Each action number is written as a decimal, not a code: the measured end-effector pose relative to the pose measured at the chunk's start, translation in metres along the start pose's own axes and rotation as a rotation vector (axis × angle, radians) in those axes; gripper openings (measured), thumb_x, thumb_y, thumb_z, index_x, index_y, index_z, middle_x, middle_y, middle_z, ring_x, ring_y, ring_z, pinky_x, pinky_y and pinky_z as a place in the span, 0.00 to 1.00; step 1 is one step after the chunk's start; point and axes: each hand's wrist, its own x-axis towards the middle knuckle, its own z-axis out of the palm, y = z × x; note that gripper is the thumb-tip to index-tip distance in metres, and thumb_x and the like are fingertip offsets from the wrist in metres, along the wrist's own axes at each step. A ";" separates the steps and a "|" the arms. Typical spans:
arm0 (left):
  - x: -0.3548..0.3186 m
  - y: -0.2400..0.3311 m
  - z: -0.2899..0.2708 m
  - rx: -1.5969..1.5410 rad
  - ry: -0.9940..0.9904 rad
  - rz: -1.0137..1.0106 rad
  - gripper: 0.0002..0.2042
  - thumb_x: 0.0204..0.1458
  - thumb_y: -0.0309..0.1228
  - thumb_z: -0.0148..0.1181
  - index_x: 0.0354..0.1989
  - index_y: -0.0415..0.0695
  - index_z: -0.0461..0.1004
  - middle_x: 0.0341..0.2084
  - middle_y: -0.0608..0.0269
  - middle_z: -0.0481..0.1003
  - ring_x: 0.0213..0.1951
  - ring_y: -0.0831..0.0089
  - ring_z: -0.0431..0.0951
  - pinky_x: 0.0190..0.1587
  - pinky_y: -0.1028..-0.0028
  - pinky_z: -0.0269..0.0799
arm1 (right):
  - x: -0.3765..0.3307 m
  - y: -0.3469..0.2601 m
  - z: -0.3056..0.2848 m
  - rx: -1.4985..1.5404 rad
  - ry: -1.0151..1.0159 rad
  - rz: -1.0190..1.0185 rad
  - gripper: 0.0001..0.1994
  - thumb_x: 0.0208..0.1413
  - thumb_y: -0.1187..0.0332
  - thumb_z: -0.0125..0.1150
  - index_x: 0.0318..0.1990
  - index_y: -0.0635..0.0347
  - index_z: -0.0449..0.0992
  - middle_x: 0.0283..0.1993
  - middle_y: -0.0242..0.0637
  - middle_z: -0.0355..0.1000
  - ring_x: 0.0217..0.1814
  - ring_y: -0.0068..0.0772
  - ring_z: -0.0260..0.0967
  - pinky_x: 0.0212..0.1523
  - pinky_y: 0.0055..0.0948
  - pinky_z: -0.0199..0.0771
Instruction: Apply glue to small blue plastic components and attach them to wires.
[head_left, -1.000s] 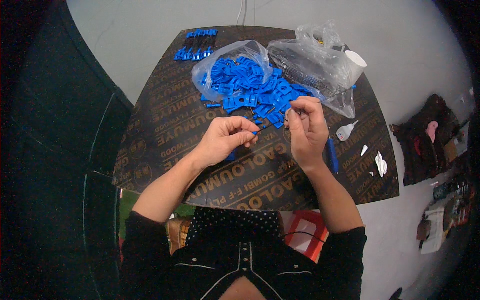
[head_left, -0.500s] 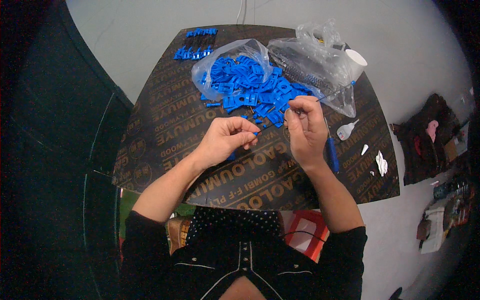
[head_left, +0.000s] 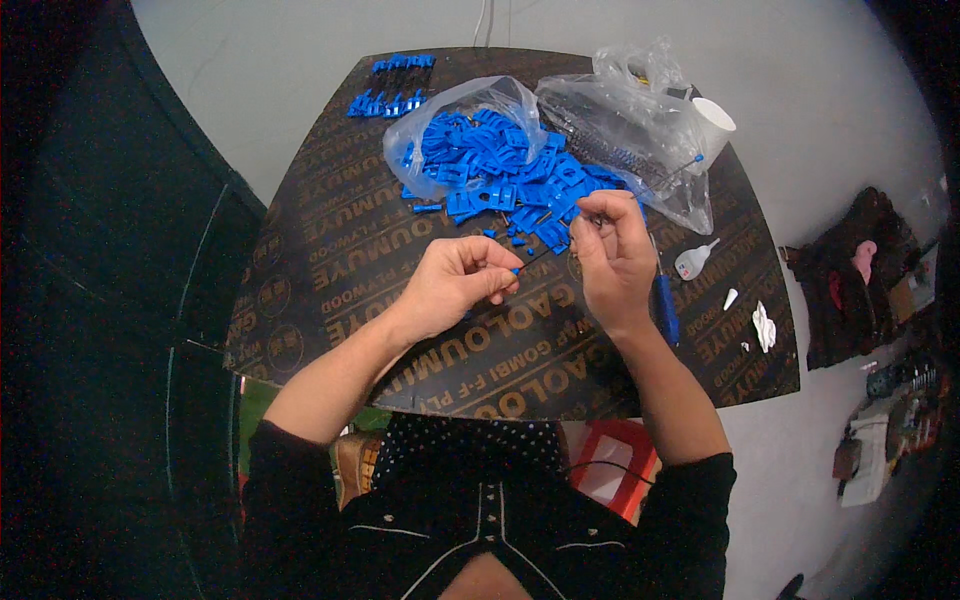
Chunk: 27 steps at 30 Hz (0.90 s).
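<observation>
My left hand (head_left: 462,278) is closed in a pinch on a small blue end piece of a thin dark rod (head_left: 539,256). The rod slants up to the right, and my right hand (head_left: 617,262) pinches it between thumb and curled fingers. Beyond the right hand, what looks like the same rod ends in a blue tip (head_left: 699,158); its middle is hidden by the fingers. Just past both hands lies a heap of flat blue plastic parts (head_left: 565,178), partly inside a clear plastic bag (head_left: 408,150).
Several joined blue-and-black pieces (head_left: 398,104) lie at the far left. A clear bag of dark rods (head_left: 590,120) and a white cup (head_left: 712,125) stand far right. Near my right hand are a blue-handled tool (head_left: 666,312), a white squeeze bottle (head_left: 692,262), a white cap (head_left: 730,299) and crumpled white tissue (head_left: 764,327).
The rod's far blue tip has shifted slightly left and up. My left hand has moved a little to the right; both hands keep their pinch.
</observation>
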 end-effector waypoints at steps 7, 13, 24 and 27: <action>0.001 -0.005 0.002 0.035 0.034 0.041 0.05 0.50 0.21 0.58 0.36 0.35 0.75 0.26 0.64 0.76 0.25 0.83 0.71 0.29 0.82 0.68 | -0.002 -0.001 0.001 0.078 0.002 0.109 0.07 0.52 0.81 0.56 0.39 0.65 0.70 0.37 0.34 0.64 0.34 0.19 0.62 0.33 0.18 0.64; 0.000 -0.007 0.004 0.046 0.066 0.073 0.05 0.50 0.21 0.59 0.35 0.36 0.75 0.25 0.65 0.76 0.25 0.83 0.71 0.28 0.82 0.68 | -0.002 0.000 0.001 0.011 0.016 0.156 0.07 0.51 0.81 0.56 0.38 0.64 0.70 0.36 0.34 0.64 0.33 0.19 0.62 0.33 0.18 0.64; 0.000 -0.005 0.003 -0.023 0.047 0.033 0.06 0.54 0.22 0.54 0.38 0.34 0.74 0.26 0.63 0.75 0.26 0.82 0.71 0.31 0.82 0.68 | -0.001 -0.004 0.003 0.092 0.002 0.068 0.07 0.52 0.82 0.54 0.39 0.64 0.69 0.38 0.33 0.63 0.35 0.20 0.62 0.34 0.19 0.65; 0.000 -0.004 0.003 0.011 0.012 0.039 0.07 0.54 0.23 0.54 0.39 0.35 0.73 0.30 0.60 0.77 0.28 0.79 0.73 0.34 0.80 0.70 | -0.001 -0.002 0.002 0.095 -0.008 0.039 0.07 0.52 0.82 0.54 0.39 0.65 0.69 0.38 0.34 0.63 0.36 0.20 0.62 0.34 0.19 0.65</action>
